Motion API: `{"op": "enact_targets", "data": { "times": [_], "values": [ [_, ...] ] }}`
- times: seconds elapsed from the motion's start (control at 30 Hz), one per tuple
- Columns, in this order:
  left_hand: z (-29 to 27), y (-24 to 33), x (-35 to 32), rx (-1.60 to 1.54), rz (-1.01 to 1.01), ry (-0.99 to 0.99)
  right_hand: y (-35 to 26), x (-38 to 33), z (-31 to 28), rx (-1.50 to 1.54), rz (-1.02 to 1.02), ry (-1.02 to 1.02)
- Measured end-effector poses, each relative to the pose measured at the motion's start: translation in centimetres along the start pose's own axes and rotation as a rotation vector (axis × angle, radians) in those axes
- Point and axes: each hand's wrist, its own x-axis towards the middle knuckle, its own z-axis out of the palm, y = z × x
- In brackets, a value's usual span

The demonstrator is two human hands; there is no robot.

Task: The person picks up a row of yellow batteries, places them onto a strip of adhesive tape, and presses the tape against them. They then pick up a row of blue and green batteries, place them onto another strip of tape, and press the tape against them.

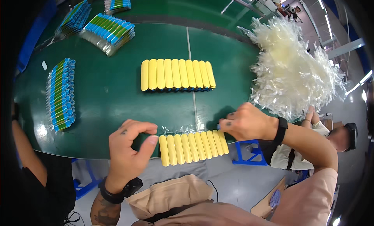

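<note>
A row of several yellow cylinder-shaped tubes (pixel 193 147) lies side by side at the near edge of the green table (pixel 113 105), partly overhanging it. My left hand (pixel 128 148) pinches at the row's left end, thumb against fingers. My right hand (pixel 245 122) grips the right end, fingers curled over the last tubes. Thin clear film shows along the row's far edge. A second, similar row of yellow tubes (pixel 177 74) rests flat in the middle of the table, beyond both hands.
A big heap of clear plastic sleeves (pixel 294 66) fills the table's right side. Stacks of blue-and-green packed tubes (pixel 61 94) lie at the left, more (pixel 110 29) at the far left. A person sits low at the right; another person's arm is at the left edge.
</note>
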Motion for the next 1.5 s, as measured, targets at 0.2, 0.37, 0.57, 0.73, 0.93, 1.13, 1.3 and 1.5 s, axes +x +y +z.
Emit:
{"op": "enact_targets", "data": {
  "times": [0.2,0.37,0.57,0.73,0.93,1.13,1.3,1.5],
  "values": [
    [-0.3,1.6,0.2,0.304,0.301,-0.293,0.7,-2.4,0.8,-0.147,0.019,0.284],
    [0.1,0.7,-1.1,0.479,0.395,-0.404,-1.8,-0.8,0.1,-0.439,0.13,0.391],
    [1.5,-0.1,2.3,0.018,-0.014,-0.144,-7.4,6.8,-4.0,0.468,0.246,0.066],
    [1.4,-0.3,2.1,0.098,-0.049,-0.145,-5.4,11.0,-3.4,0.423,0.236,-0.064],
    [0.8,0.1,1.8,0.042,-0.112,-0.172,-5.3,11.2,-3.5,0.518,0.214,-0.131],
    [0.7,0.0,2.0,-0.031,-0.099,-0.262,-5.3,10.6,-3.7,0.593,0.227,-0.18],
    [1.4,-0.9,1.6,-0.075,-0.09,-0.128,-4.5,11.0,-3.7,0.486,0.281,-0.204],
    [1.5,-0.4,1.6,-0.011,-0.015,-0.163,-4.7,9.2,-3.7,0.475,0.252,-0.175]
  ]
}}
